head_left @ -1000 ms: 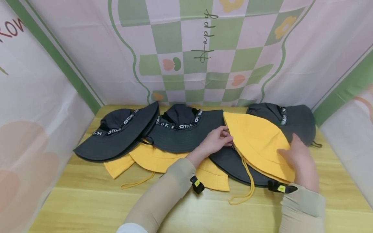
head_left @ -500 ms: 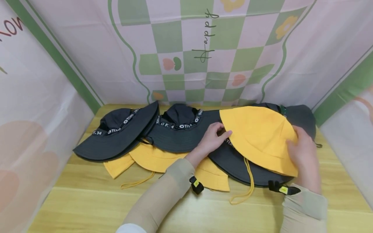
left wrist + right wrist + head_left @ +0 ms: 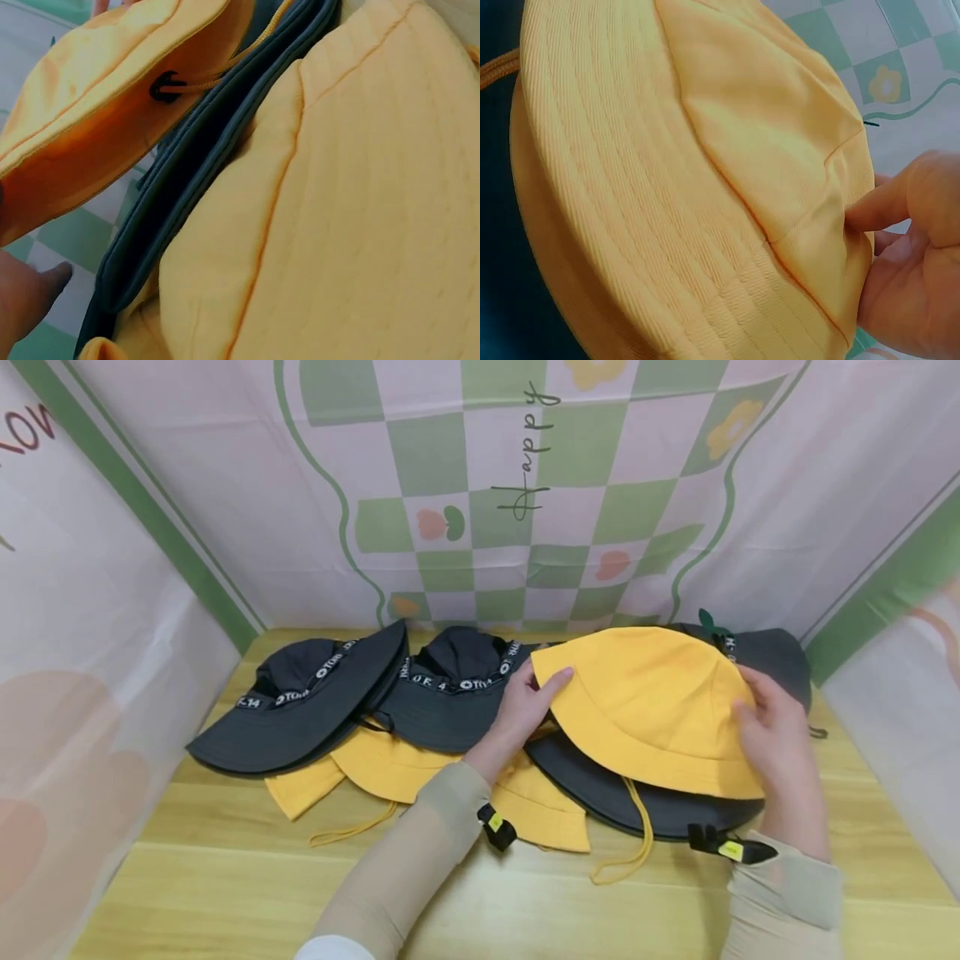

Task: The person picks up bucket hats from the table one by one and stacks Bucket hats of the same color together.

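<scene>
A yellow bucket hat [image 3: 652,702] is held between both hands, tilted over a dark bucket hat [image 3: 645,793] with its crown toward the back. My left hand [image 3: 513,714] pinches the left end of its brim, thumb in front. The right hand [image 3: 780,735] grips the crown's right side; in the right wrist view, thumb and fingers [image 3: 889,202] pinch a fold of cloth. A yellow cord [image 3: 637,835] hangs below the brim, and the left wrist view shows it passing a black fitting [image 3: 166,86] inside. A green leaf-shaped bit [image 3: 712,624] pokes up behind the crown.
Dark bucket hats with lettered bands, one at far left [image 3: 300,718] and one in the middle [image 3: 457,702], overlap yellow hats [image 3: 397,768] beneath. Another dark hat [image 3: 772,660] lies at back right. Printed cloth [image 3: 502,485] hangs behind the wooden table [image 3: 225,893].
The yellow hat has risen and turned its front brim upward, its left end shifting left. My left hand moved left with it, thumb now over the brim; the right hand rose slightly.
</scene>
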{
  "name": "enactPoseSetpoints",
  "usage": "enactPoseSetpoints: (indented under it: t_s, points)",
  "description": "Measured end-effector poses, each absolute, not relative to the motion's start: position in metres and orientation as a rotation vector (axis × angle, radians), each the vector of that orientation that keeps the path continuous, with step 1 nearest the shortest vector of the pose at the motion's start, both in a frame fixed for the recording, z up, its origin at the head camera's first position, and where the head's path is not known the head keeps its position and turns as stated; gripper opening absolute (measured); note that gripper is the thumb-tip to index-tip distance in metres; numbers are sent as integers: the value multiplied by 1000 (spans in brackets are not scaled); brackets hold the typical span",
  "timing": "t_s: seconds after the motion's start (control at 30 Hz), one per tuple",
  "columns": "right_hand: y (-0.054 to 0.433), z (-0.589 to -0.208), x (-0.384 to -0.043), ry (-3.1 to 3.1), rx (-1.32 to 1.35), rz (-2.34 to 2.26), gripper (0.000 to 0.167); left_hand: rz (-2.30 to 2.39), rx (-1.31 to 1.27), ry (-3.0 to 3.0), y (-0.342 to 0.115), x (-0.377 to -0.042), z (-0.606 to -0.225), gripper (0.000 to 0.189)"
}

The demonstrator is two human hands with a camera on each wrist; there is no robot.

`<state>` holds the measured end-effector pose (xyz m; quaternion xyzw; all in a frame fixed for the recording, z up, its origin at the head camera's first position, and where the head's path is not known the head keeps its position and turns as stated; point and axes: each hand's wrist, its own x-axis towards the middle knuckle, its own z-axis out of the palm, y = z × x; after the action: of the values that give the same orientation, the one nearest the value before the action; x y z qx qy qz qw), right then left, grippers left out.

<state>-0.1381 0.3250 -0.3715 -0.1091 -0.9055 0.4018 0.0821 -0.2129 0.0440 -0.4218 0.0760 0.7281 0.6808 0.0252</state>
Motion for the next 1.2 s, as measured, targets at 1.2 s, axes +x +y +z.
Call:
enactPoseSetpoints:
  t_s: [1.2]
  points:
    - [257, -373, -150, -2470, -149, 1242, 39, 1972, 478, 2488, -47, -212, -406, 33]
